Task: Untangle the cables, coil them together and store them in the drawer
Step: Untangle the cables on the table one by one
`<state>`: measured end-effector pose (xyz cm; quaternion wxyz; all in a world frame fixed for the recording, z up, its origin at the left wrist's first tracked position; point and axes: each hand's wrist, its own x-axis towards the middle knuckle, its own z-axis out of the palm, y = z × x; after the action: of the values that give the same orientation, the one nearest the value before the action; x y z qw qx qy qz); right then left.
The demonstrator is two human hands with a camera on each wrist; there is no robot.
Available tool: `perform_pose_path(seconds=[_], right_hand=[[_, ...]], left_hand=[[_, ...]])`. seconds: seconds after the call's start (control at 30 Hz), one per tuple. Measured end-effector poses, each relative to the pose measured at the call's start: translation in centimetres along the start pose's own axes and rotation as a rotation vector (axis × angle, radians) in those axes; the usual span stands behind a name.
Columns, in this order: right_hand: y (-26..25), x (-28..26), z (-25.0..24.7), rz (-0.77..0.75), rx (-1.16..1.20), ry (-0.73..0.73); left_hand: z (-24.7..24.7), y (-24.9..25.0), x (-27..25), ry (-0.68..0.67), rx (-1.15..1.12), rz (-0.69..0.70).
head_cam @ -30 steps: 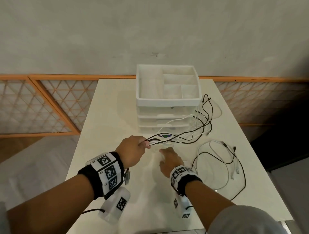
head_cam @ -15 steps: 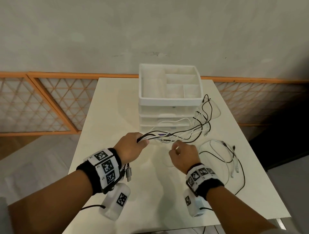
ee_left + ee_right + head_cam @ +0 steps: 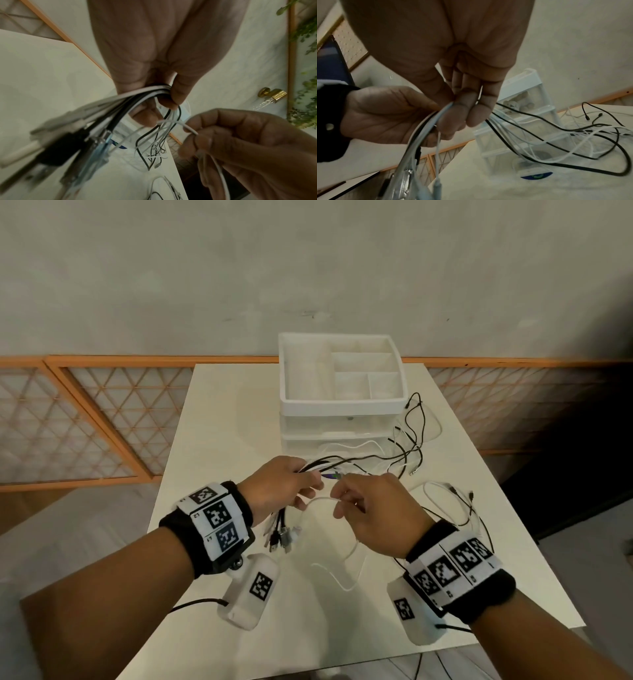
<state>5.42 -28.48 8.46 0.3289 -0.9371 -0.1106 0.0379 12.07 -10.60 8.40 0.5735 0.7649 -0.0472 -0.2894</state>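
White cable (image 3: 329, 499) pinched in your right hand (image 3: 373, 513); left hand (image 3: 279, 486) fists bundle (image 3: 359, 462), plugs together for coiling. Drawers (image 3: 337, 436) at 12 o'clock.

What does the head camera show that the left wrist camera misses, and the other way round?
Only the head view shows the whole drawer unit with its divided top tray, and both wristbands. Only the left wrist view shows, close up, the plugs hanging from the bundle, and a brass tap on the wall. Both show the left hand gripping the bundle and the right hand pinching a white cable.
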Motion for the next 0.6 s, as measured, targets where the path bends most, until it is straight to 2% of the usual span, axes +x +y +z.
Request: perform_pose_path(seconds=[0.1, 0.17, 0.27, 0.37, 0.5, 0.57, 0.6], right_hand=[[-0.4, 0.6, 0.1, -0.029, -0.011, 0.021], [-0.5, 0.7, 0.0, -0.033, 0.01, 0.066], [0.1, 0.6, -0.8, 0.005, 0.039, 0.179], [3.3, 0.1, -1.2, 0.187, -0.069, 0.16], [8.5, -2.8, 0.5, 0.494, -0.233, -0.099], [9.6, -4.0, 0.2, 0.56, -0.234, -0.098], [9.7, -4.2, -0.6, 0.559, -0.229, -0.041]], left_hand=[[0.8, 0.3, -0.4, -0.068, 0.114, 0.02], [1.3, 0.5, -0.5, -0.058, 0.187, 0.017], [1.4, 0.8, -0.5, -0.01, 0.152, 0.017], [0.7, 1.3, -0.6, 0.005, 0.157, 0.119], [-0.1, 1.6, -0.9, 0.121, 0.251, 0.233], [-0.4, 1.4, -0.8, 0.216, 0.257, 0.223], [-0.5, 1.2, -0.6, 0.26, 0.245, 0.207]])
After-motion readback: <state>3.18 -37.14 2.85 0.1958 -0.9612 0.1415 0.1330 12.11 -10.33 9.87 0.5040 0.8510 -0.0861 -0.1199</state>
